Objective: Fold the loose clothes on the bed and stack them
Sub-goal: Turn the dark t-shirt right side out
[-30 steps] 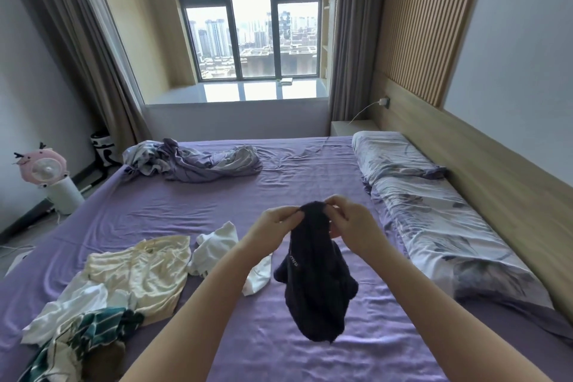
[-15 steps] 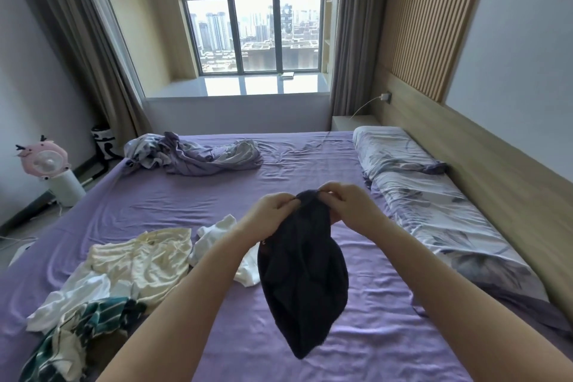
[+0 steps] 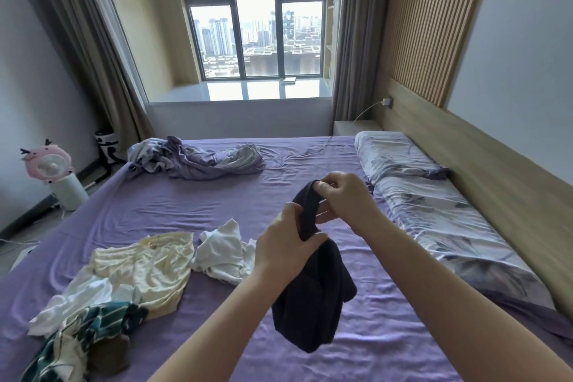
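**Dark garment held up over the bed, fold not yet begun**

The wide bed under its wrinkled purple sheet [image 3: 192, 208] fills the lower frame. Along its right side lie two long floral grey-lilac pillows [image 3: 440, 220], and at its far edge, centre-left, sits a crumpled grey-purple bundle of cloth [image 3: 201, 158].

At the lower left lies the loose pile awaiting folding: a pale yellow crumpled top [image 3: 145, 270], a green-and-white striped garment [image 3: 86, 329] below it, and a small white crumpled piece [image 3: 223, 251] just to their right.

In the centre, hanging in the air above the sheet, is the small dark navy knitted garment [image 3: 310, 298]. The right hand [image 3: 344, 198] pinches its upper end, and the left hand [image 3: 288, 245] is clenched around it just below, so the cloth bunches into a rope between them.

This looks like the step of finding edges on the first piece. I see no folded stack, so most of the task seems to remain. The next move likely calls for spreading the garment flat; the bare sheet beneath offers room, though the white piece lies near on the left.
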Demonstrator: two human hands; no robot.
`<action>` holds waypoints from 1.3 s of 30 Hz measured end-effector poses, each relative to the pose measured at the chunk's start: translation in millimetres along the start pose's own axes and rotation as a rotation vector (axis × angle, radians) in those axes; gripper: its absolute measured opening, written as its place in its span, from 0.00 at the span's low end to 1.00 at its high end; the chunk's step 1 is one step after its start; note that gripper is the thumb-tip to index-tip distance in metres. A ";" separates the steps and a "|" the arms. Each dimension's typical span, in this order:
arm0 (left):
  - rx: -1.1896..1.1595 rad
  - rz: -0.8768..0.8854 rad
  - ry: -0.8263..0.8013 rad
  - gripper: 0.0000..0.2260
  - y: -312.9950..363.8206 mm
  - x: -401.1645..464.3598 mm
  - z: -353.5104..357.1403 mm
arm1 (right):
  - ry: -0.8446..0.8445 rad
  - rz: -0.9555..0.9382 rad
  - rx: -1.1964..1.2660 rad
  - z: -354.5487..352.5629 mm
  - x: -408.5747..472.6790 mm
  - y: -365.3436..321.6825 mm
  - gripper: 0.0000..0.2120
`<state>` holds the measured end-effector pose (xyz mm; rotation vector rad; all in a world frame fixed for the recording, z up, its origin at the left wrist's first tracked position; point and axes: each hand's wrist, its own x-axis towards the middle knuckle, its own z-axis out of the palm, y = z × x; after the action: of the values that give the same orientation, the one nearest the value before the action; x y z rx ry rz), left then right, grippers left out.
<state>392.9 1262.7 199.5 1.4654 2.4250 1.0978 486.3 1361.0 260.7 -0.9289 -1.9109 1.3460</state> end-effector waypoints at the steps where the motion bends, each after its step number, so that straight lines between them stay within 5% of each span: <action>1: -0.034 -0.015 0.013 0.12 -0.8 2.3 0.0 | -0.014 0.022 0.070 -0.3 -0.6 0.3 0.06; 4: -0.504 -0.173 -0.091 0.04 -1.0 12.6 -9.1 | -0.068 -0.056 0.183 -6.3 1.6 4.6 0.04; 6: -0.831 -0.300 -0.183 0.04 0.9 16.6 -16.6 | -0.084 -0.163 0.018 -10.5 -0.2 13.5 0.05; 9: -0.995 -0.368 -0.211 0.03 6.8 22.6 -24.5 | -0.105 -0.256 -0.338 -0.4 -15.0 39.2 0.09; 19: -1.056 -0.484 -0.152 0.08 -6.5 44.9 -37.0 | -0.233 -0.322 -0.499 6.4 -26.9 60.3 0.04; 23: -1.111 -0.424 -0.192 0.08 -5.1 39.6 -38.5 | -0.070 -0.277 -0.436 11.0 -18.9 45.8 0.04; 26: -0.837 -0.296 -0.268 0.08 -8.3 29.5 -34.2 | 0.028 -0.273 -0.560 17.5 -7.8 30.5 0.07; 30: -0.500 -0.127 -0.227 0.08 -18.9 16.5 -25.0 | 0.081 -0.249 -0.411 12.3 10.9 6.4 0.05; 35: -0.454 -0.172 -0.180 0.13 -24.0 8.4 -19.1 | 0.004 -0.266 -0.414 20.4 14.4 8.6 0.05; 39: -0.633 -0.225 -0.261 0.04 -24.4 15.1 -27.2 | 0.046 -0.170 -0.142 16.0 20.0 14.8 0.04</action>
<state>355.4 1253.9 208.2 1.0236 1.7723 1.3468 465.1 1372.6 243.7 -0.8366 -2.0213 1.0933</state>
